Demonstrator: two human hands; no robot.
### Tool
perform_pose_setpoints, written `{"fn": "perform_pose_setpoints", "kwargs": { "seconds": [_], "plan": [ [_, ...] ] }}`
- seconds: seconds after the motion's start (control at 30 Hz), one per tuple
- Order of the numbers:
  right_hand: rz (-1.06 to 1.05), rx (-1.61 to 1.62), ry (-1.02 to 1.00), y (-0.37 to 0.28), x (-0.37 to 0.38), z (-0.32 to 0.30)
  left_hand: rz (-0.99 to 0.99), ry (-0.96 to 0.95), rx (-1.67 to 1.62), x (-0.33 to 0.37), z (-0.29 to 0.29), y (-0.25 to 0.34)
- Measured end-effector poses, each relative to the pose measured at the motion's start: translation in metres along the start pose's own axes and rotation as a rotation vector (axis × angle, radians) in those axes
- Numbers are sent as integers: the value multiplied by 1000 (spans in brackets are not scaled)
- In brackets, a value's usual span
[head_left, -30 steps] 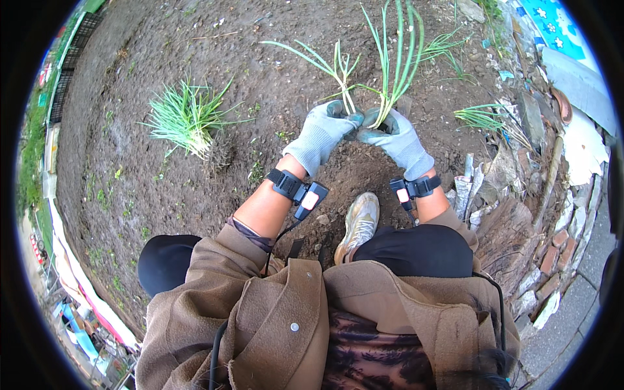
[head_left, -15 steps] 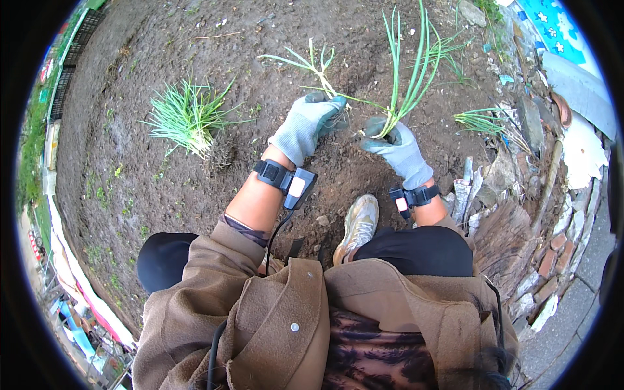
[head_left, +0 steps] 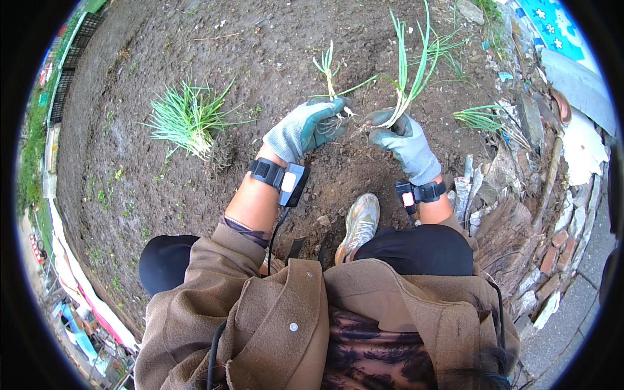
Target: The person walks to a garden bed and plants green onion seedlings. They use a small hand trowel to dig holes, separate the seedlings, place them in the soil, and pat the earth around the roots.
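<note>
Both hands wear grey gloves with green palms and are held close together over the soil. My left hand point(head_left: 315, 125) is closed around a small spring onion point(head_left: 330, 76) with short green leaves and a pale stem; thin roots show by the fingertips. My right hand point(head_left: 404, 138) pinches the white lower ends of taller spring onions point(head_left: 413, 84), whose long leaves point up and away. Fine roots reach from them into the gap between the hands. To the left lies a thick bunch of spring onions point(head_left: 192, 120), and a smaller bunch point(head_left: 482, 119) is on the right.
Dark soil point(head_left: 260, 39) spreads around the hands. At the right, broken wood point(head_left: 510, 244), stones and bricks point(head_left: 549, 261) edge a paved path point(head_left: 562, 325). A blue patterned sheet point(head_left: 552, 26) is at the far right. My shoe point(head_left: 361, 224) stands just below the hands.
My hands have moved slightly apart. The small spring onion in my left hand has turned more upright, its roots now showing. The right hand has shifted a little to the right with its spring onions.
</note>
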State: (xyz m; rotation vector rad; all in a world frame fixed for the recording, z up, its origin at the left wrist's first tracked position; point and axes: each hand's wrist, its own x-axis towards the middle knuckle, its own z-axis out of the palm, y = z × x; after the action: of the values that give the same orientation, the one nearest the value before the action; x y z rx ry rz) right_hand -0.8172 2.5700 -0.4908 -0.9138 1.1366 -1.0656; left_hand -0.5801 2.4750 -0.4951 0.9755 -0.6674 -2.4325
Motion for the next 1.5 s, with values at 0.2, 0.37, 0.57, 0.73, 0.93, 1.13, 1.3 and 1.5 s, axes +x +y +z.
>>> {"fn": "perform_pose_setpoints", "kwargs": {
  "seconds": [0.2,0.37,0.57,0.73,0.93,1.13,1.3,1.5],
  "plan": [
    [76,3,4,0,2,-3,53,84,561,6,6,1],
    [80,82,-5,4,5,-5,183,-16,574,13,13,-11],
    [48,-88,-80,4,5,-1,113,-54,468,16,21,-21],
    [-28,-183,-76,-1,4,8,86,-32,392,16,19,-23],
    [234,-3,-86,-13,5,4,141,-69,385,13,13,-17],
    [252,80,75,-3,8,5,61,40,495,11,13,-13],
    [122,-49,119,10,11,11,104,49,589,17,10,-21],
    [113,-127,154,9,10,13,250,146,681,24,12,-40]
  ]
}}
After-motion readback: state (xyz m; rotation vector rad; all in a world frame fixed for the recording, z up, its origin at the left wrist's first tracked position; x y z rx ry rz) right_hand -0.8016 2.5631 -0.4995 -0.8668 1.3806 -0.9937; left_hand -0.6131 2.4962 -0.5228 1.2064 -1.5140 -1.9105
